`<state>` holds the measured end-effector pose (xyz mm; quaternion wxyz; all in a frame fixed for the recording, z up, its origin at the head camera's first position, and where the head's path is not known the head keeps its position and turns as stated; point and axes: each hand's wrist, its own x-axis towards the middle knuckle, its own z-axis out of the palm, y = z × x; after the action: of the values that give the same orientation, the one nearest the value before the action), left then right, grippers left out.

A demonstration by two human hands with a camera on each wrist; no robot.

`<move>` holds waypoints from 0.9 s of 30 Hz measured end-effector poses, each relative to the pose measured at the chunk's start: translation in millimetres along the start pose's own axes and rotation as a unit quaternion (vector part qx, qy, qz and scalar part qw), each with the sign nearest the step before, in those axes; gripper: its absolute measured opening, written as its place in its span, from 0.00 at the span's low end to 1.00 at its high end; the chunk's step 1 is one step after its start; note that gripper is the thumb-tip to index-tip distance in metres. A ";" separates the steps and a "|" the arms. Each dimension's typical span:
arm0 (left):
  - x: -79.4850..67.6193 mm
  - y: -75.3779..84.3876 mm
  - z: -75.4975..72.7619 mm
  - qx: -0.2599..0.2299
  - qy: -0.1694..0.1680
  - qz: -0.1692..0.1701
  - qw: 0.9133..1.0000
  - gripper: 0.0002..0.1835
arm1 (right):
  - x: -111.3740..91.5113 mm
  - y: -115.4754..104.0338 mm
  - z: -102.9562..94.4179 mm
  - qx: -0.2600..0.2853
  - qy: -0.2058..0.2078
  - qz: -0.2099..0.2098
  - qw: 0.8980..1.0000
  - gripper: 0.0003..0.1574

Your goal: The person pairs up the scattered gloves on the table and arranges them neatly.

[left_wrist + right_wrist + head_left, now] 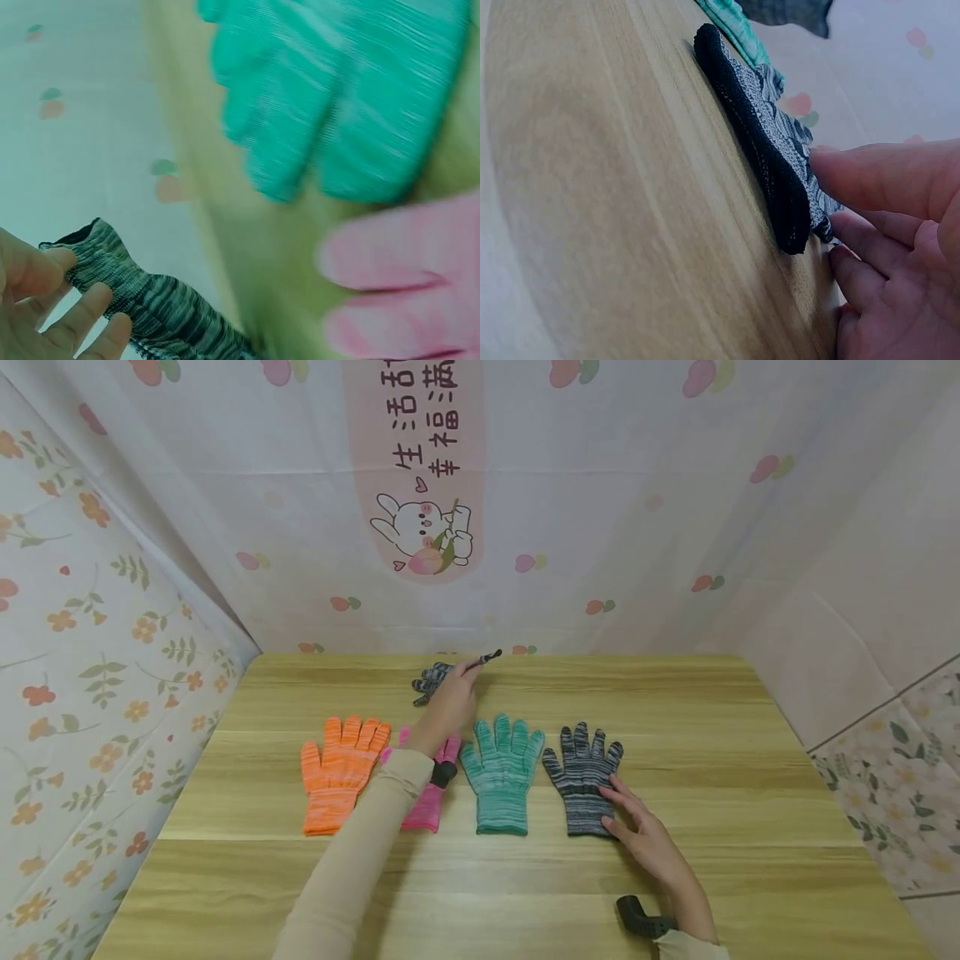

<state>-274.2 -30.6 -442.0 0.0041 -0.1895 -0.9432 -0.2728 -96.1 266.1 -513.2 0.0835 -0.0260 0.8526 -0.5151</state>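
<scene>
Toward the back of the table, my left hand [453, 700] pinches a black-and-grey striped knit glove [161, 296] by its cuff. That glove's fingers show left of the hand in the head view. A second black-and-grey glove [582, 781] lies flat at the right end of a row, fingers pointing away. Beside its cuff is my right hand [647, 845], fingers loosely bent, with thumb and fingertips right at the glove's edge. Left of it in the row are a green glove [502, 781], a pink glove [424, 808] partly hidden under my left forearm, and an orange glove [341, 777].
The wood-grain table [525, 893] meets a patterned cloth backdrop [600, 518] along its back edge. A floral cloth [97, 693] hangs at the left. Black straps with devices sit on both wrists.
</scene>
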 end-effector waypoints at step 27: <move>9.2 129.2 7.2 -0.196 -0.116 0.166 0.959 0.25 | 0.3 -1.6 -1.2 0.003 -0.007 0.007 1.000 0.31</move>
<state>-235.6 77.1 -380.8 -0.0980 -0.3706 -0.8204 -0.4242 -96.6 266.4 -511.3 0.0930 -0.0234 0.8504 -0.5173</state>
